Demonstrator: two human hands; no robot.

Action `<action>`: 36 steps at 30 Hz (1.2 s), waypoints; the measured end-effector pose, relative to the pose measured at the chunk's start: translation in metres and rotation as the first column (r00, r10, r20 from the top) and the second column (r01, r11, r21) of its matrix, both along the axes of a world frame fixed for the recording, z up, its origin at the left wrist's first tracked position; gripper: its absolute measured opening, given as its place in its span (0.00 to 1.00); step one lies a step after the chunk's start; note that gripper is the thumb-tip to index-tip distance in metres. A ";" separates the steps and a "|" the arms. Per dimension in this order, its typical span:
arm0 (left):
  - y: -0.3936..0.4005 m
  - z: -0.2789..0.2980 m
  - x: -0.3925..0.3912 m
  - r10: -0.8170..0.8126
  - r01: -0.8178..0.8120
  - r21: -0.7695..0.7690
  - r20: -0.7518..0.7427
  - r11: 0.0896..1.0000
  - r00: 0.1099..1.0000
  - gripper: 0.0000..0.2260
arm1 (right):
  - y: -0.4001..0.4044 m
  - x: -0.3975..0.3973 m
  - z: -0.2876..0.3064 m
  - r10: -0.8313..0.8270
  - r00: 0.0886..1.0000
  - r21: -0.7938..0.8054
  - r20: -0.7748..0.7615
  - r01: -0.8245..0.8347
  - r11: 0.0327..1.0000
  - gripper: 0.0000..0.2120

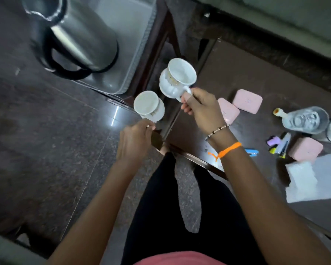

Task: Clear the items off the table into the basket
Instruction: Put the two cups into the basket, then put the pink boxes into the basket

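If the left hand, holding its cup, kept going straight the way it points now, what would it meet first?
Probably the basket. The left hand with its white cup points up-frame toward the basket's near corner, with only floor showing between. The steel kettle inside sits further left. Depth is hard to judge from above.

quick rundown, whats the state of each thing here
left hand: holds a white cup by its handle
left cup: lifted, upright, looks empty
right hand: holds the other white cup by its handle
right cup: lifted, tilted, looks empty
kettle: in the basket, leaning
basket: holds the kettle
glass bottle: lying on the table
pink boxes: closed, on the table
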State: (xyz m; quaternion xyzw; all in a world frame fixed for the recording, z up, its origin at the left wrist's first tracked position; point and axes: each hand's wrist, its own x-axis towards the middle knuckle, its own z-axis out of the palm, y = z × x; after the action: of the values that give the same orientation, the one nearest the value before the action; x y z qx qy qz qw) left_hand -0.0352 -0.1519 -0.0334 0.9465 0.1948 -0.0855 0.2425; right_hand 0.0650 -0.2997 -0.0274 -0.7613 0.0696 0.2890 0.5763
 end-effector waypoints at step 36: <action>0.090 -0.043 0.085 0.098 -0.088 -0.239 0.031 0.967 0.995 0.07 | 0.139 0.064 -0.073 0.165 0.922 -0.481 0.350 0.026 0.876 0.09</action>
State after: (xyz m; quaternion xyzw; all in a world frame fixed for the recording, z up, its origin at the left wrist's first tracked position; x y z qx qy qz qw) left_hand 0.0500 -0.0617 -0.0767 0.9022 0.2222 -0.0764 0.3618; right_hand 0.1286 -0.1609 -0.1007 -0.9228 -0.0023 0.1306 0.3625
